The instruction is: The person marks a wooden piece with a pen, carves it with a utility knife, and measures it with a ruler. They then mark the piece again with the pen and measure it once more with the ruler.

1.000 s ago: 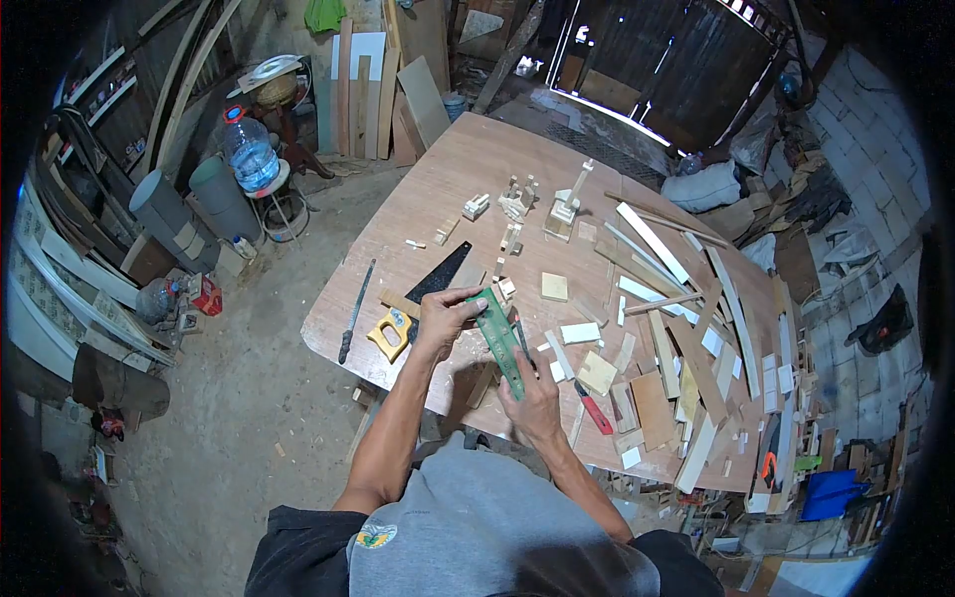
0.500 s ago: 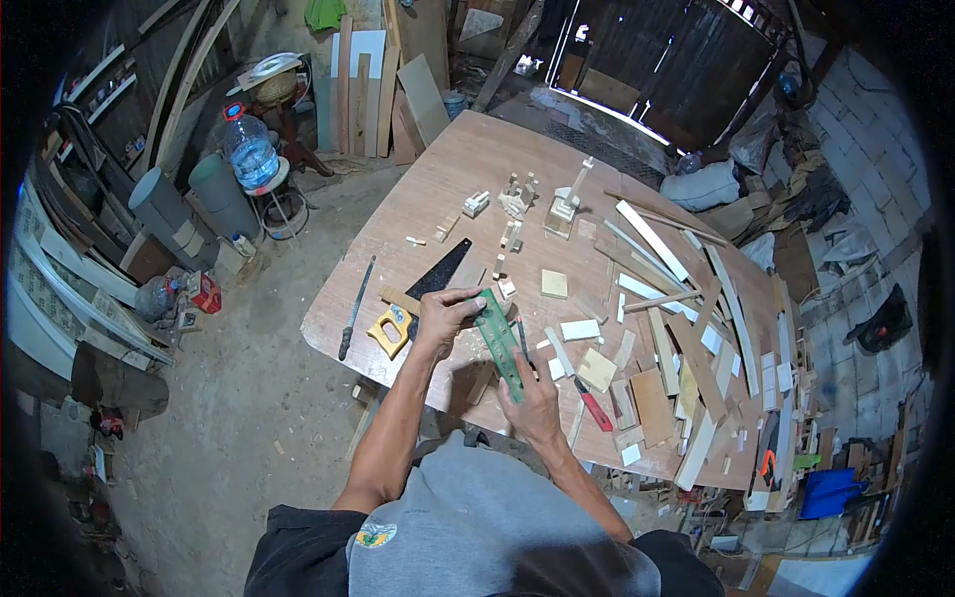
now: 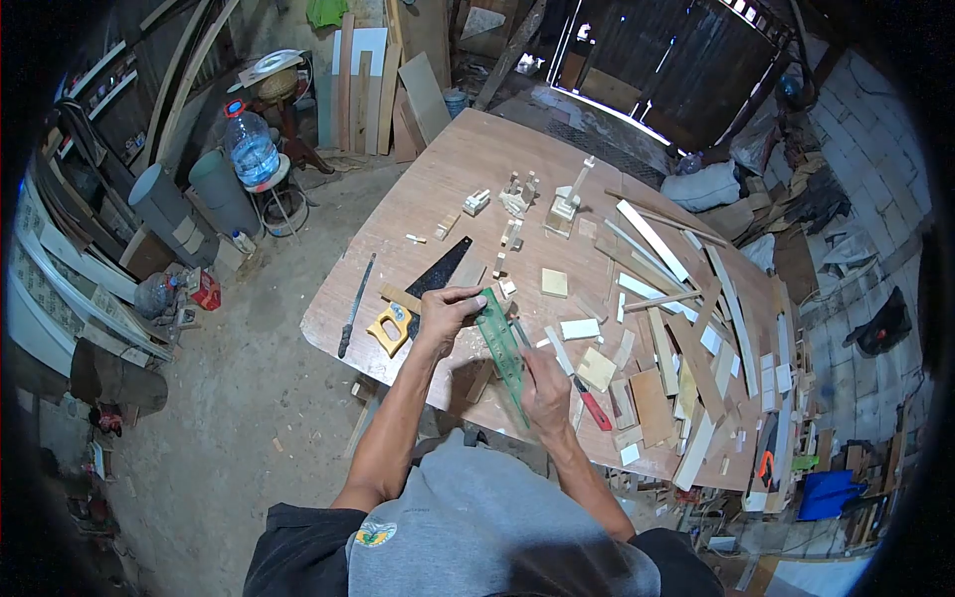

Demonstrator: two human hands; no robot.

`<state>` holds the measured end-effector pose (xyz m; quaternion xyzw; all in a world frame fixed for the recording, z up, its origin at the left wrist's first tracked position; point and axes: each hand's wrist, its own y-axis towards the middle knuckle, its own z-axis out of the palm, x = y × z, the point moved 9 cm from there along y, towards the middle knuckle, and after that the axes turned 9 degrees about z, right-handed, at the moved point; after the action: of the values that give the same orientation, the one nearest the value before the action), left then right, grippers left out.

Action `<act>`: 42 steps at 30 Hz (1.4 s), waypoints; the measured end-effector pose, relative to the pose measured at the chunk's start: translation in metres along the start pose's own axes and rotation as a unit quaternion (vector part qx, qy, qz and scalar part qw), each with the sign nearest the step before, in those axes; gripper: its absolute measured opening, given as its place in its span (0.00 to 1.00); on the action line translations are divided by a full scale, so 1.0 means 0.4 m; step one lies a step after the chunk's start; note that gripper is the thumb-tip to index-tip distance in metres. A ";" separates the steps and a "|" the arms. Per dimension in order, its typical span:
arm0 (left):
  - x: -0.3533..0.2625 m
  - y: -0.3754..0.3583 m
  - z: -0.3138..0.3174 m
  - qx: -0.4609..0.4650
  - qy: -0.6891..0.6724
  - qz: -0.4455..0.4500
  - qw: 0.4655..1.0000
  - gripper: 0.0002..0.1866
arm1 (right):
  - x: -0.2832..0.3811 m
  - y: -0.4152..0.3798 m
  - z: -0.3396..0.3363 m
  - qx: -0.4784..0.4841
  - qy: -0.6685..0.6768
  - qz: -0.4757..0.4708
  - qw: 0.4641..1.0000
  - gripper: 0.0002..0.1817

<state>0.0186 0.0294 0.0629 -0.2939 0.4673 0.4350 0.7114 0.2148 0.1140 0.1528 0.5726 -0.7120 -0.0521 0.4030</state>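
Note:
A green perforated strip (image 3: 502, 348), like a ruler or template, is held at its upper end by my left hand (image 3: 445, 316), thumb and fingers pinched on it. My right hand (image 3: 546, 390) is beside the strip's lower right edge, its fingers curled round a thin dark tool (image 3: 519, 332), perhaps a pencil, that points up and left. The yellow-handled saw (image 3: 389, 329) lies left of my left hand. A red-handled cutter (image 3: 594, 406) lies right of my right hand.
Small wooden models (image 3: 563, 211) stand toward the far side of the table (image 3: 398, 214). Many wood strips and offcuts (image 3: 696, 363) cover its right side. A thin file-like tool (image 3: 356, 308) lies near the left edge. A water bottle (image 3: 252, 149) stands on a stool beyond it.
My right hand has let go of the green strip's lower end and moved slightly right and up. The strip has turned a little, and its lower end now shows.

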 end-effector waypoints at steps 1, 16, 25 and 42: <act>0.003 -0.001 0.002 0.000 0.006 -0.013 1.000 0.13 | -0.002 0.021 -0.005 0.008 0.035 0.019 0.999 0.19; 0.000 0.011 -0.006 -0.017 -0.001 -0.002 1.000 0.14 | -0.014 0.073 -0.007 -0.040 0.000 0.100 0.994 0.22; -0.007 0.012 0.002 -0.028 -0.017 -0.008 0.999 0.15 | -0.035 0.020 0.077 0.009 -0.013 0.127 0.992 0.32; -0.015 0.004 0.000 -0.027 -0.014 0.000 1.000 0.15 | -0.007 0.026 0.056 -0.004 -0.036 0.081 0.996 0.30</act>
<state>0.0160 0.0283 0.0683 -0.3068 0.4450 0.4513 0.7101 0.1924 0.1111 0.1420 0.5092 -0.7699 -0.0432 0.3822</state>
